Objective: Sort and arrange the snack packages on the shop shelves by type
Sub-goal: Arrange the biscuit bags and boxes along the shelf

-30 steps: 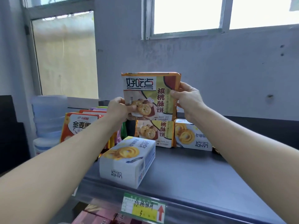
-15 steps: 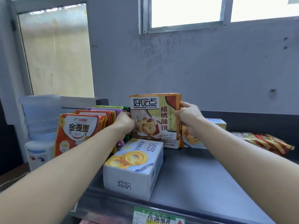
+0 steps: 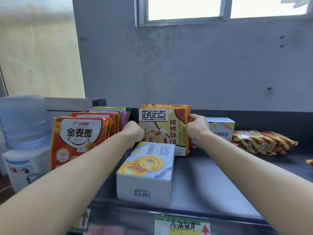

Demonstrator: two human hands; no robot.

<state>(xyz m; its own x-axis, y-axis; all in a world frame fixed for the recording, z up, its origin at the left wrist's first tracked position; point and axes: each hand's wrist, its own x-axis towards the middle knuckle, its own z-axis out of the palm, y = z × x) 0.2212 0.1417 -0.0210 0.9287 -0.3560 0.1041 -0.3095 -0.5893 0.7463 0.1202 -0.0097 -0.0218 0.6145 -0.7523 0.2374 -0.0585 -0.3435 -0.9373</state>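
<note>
A yellow and brown walnut cookie pack (image 3: 165,128) stands upright on the dark shelf (image 3: 211,177), in front of more packs of the same kind. My left hand (image 3: 133,133) grips its left edge and my right hand (image 3: 196,127) grips its right edge. In front of it lies a white Landy cookie box (image 3: 145,172) flat near the shelf's front edge. A second white Landy box (image 3: 220,128) stands behind my right hand.
A row of orange ring-snack packs (image 3: 79,141) with purple and green packs behind stands at the left. A red and gold striped bag (image 3: 262,144) lies at the right. A water dispenser (image 3: 22,138) stands left of the shelf. Price labels (image 3: 182,226) hang on the front rail.
Both hands have brought the walnut cookie pack down from above the others. It now stands on the shelf at the front of the same-kind packs.
</note>
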